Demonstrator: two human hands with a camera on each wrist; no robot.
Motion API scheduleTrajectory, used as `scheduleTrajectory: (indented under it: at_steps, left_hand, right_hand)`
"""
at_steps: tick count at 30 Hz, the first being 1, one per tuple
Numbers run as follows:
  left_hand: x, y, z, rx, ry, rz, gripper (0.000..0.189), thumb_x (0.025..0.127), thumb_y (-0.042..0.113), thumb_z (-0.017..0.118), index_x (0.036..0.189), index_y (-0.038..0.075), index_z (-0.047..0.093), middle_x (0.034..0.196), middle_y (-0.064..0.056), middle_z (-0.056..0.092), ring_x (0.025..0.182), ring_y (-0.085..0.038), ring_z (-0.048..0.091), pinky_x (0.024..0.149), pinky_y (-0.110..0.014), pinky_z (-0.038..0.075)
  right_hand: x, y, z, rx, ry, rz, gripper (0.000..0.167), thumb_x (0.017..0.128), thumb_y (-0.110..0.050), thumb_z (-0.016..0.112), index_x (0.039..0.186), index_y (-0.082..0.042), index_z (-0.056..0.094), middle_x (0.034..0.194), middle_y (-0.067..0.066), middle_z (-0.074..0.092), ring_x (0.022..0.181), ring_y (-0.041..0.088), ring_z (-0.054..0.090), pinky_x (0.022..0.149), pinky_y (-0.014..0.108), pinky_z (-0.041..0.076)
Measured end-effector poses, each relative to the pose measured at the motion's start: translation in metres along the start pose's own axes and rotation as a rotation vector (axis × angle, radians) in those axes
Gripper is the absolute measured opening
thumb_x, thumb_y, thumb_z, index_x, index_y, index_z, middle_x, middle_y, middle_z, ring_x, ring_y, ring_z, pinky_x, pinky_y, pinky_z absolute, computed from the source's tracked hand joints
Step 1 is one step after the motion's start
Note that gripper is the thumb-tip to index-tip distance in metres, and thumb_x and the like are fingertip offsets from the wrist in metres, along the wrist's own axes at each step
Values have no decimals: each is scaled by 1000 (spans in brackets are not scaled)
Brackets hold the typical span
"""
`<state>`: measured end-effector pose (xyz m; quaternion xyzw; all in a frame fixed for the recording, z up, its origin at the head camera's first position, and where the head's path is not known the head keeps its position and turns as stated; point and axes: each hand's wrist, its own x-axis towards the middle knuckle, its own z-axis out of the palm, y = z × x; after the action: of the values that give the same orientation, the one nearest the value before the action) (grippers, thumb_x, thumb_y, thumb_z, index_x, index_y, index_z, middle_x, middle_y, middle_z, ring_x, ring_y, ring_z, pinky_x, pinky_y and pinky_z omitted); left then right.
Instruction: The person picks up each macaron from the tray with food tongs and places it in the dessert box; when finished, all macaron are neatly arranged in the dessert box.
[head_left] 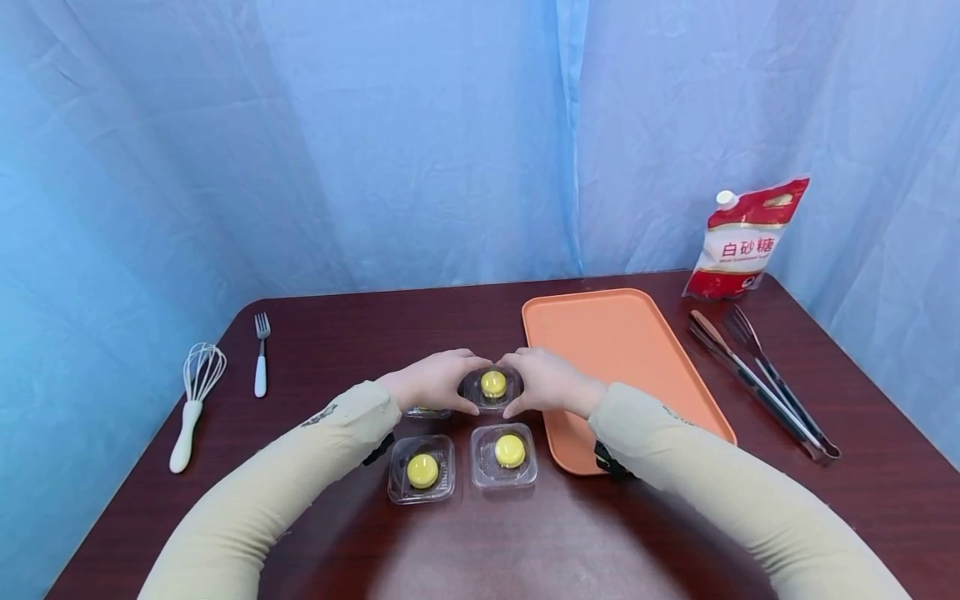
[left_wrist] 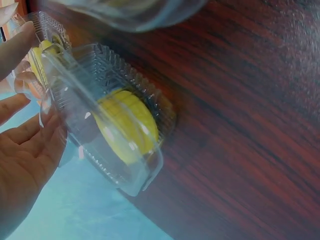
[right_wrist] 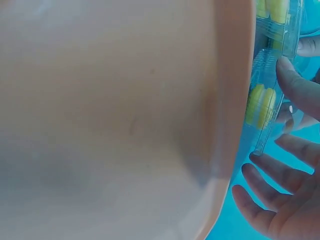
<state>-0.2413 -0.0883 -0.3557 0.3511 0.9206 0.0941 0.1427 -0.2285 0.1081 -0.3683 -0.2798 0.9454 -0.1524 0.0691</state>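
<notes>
My left hand [head_left: 438, 381] and right hand [head_left: 551, 383] hold a clear plastic box [head_left: 477, 398] from its two sides, thumbs at the near edge and fingers at the far edge. Inside it is a yellow macaron [head_left: 493, 384]; its two shells show in the right wrist view. Partly hidden under the left hand is another clear box [head_left: 427, 413]. Nearer to me stand a left box [head_left: 401, 493] and a right box [head_left: 487, 477], each with a yellow macaron in it. The left wrist view shows a lidded box [left_wrist: 80, 125] close beside the left hand.
An orange tray [head_left: 611, 333] lies right of the boxes, under the right forearm. Tongs [head_left: 757, 379] lie beyond it, and a red-and-white sugar bag [head_left: 738, 250] stands at the back right. On the left are a fork [head_left: 261, 358] and a whisk [head_left: 193, 408].
</notes>
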Motion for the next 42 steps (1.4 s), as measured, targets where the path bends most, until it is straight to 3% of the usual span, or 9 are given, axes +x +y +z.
scheduleTrajectory:
  at_steps: [15, 28, 36, 42]
  left_hand:
    - [-2, 3, 4, -8, 3, -33, 70, 81, 29, 75, 141, 10, 44, 132, -10, 52, 118, -20, 52, 98, -35, 46]
    - [-6, 3, -1, 14, 5, -27, 80, 84, 38, 70, 148, 8, 32, 145, -14, 40, 133, -27, 40, 107, -40, 38]
    - [-15, 8, -11, -4, 106, -45, 69, 89, 36, 65, 146, 9, 36, 145, -15, 39, 134, -28, 39, 106, -42, 39]
    - [-28, 11, -16, 6, 270, -35, 63, 90, 30, 65, 143, 6, 41, 141, -14, 44, 129, -28, 44, 101, -41, 44]
  right_hand:
    - [-2, -1, 1, 13, -13, 21, 66, 70, -35, 84, 123, -7, 57, 113, 9, 61, 100, 23, 59, 87, 39, 50]
    - [-4, -1, -1, 14, -23, 10, 73, 72, -33, 82, 131, -3, 51, 125, 15, 57, 114, 29, 55, 95, 44, 46]
    - [-5, 2, -11, 74, 20, 1, 74, 75, -34, 80, 134, -2, 49, 129, 18, 55, 120, 33, 52, 99, 47, 43]
    - [-17, 2, -24, 164, 112, -18, 66, 81, -30, 74, 134, 0, 49, 133, 18, 53, 125, 34, 49, 103, 49, 39]
